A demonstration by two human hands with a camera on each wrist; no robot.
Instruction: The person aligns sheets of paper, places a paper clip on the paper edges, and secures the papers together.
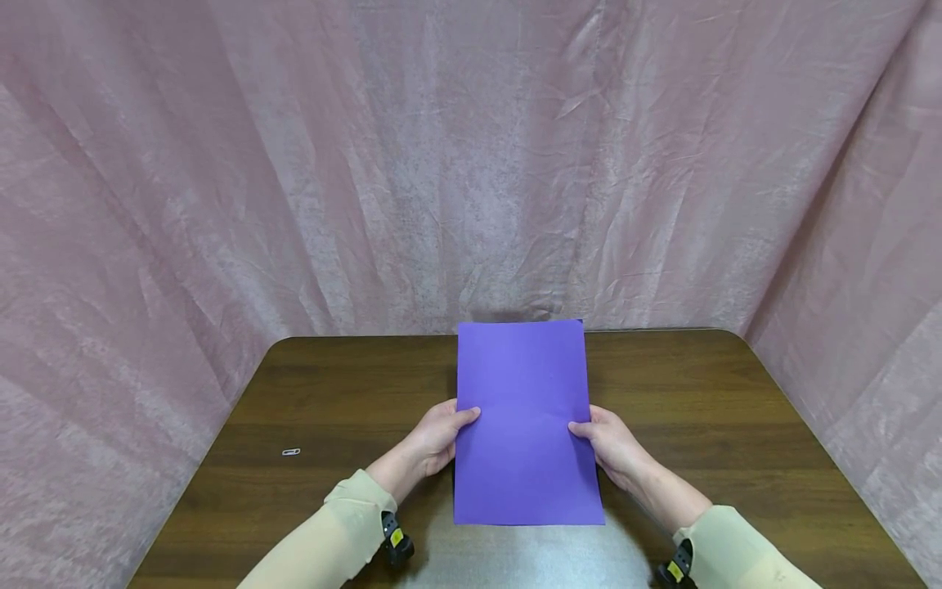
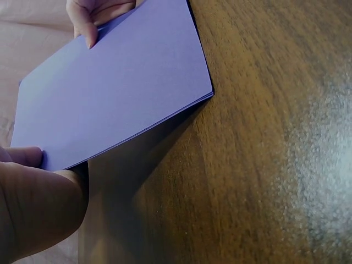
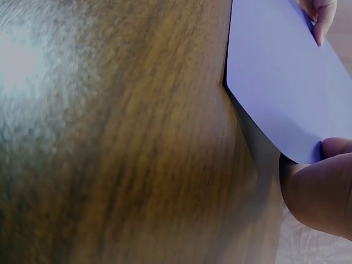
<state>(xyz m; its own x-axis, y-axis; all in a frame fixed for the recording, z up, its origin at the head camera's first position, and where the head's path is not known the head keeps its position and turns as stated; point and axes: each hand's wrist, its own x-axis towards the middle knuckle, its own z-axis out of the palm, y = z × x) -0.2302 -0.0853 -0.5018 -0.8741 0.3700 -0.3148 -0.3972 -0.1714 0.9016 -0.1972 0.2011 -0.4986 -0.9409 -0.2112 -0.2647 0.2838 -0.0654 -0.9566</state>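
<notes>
Upright before me, tilted back, is purple paper [image 1: 524, 474]; its edge shows more than one layer in the left wrist view. My left hand [image 1: 437, 433] pinches its left side, thumb on the front face and fingers behind. Opposite it, my right hand [image 1: 614, 446] grips the right side in the same way, a little lower. In the right wrist view the paper [image 3: 280, 77] bows slightly, and its lower edge is at or just above the tabletop. The fingers behind the paper are mostly hidden.
A small white paper clip [image 1: 291, 451] lies on the brown wooden table [image 1: 353, 376], left of my left hand. Pink curtains [image 1: 471, 164] hang behind the table and along its sides. Light glares on the tabletop near the front.
</notes>
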